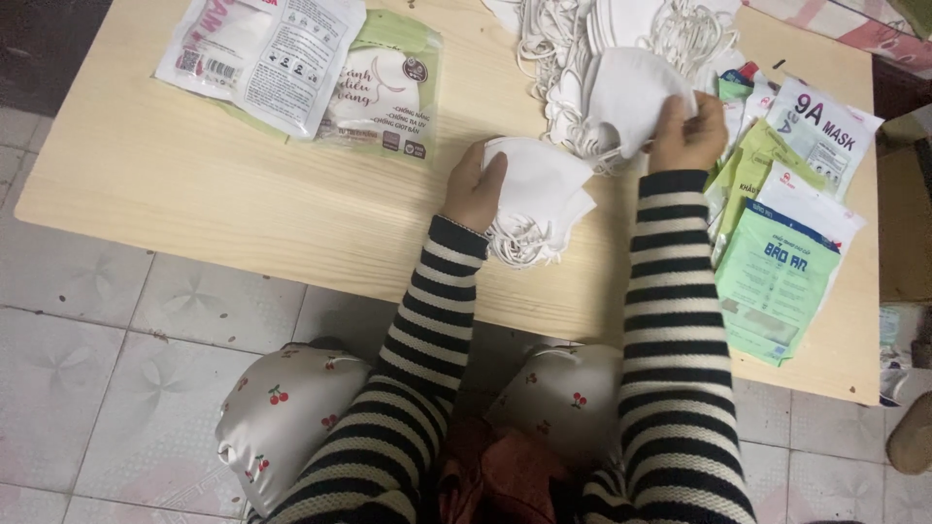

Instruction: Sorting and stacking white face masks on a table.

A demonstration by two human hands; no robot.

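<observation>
1. While a small stack of white face masks [539, 199] is gripped at the wooden table's [194, 194] near edge by the left hand [473, 189], a single white mask [631, 97] is pinched by the right hand [687, 134].
2. That mask is held over the loose mask pile [602, 39].
3. Green-and-white packets [777, 262] are laid just right of the right hand.

Small stack of white folded face masks [537, 194], ear loops trailing below, resting at the near edge of the desk [243, 194]. A single white mask [631, 97], partly lifted, lies atop the larger loose heap of masks [592, 39] behind.
</observation>
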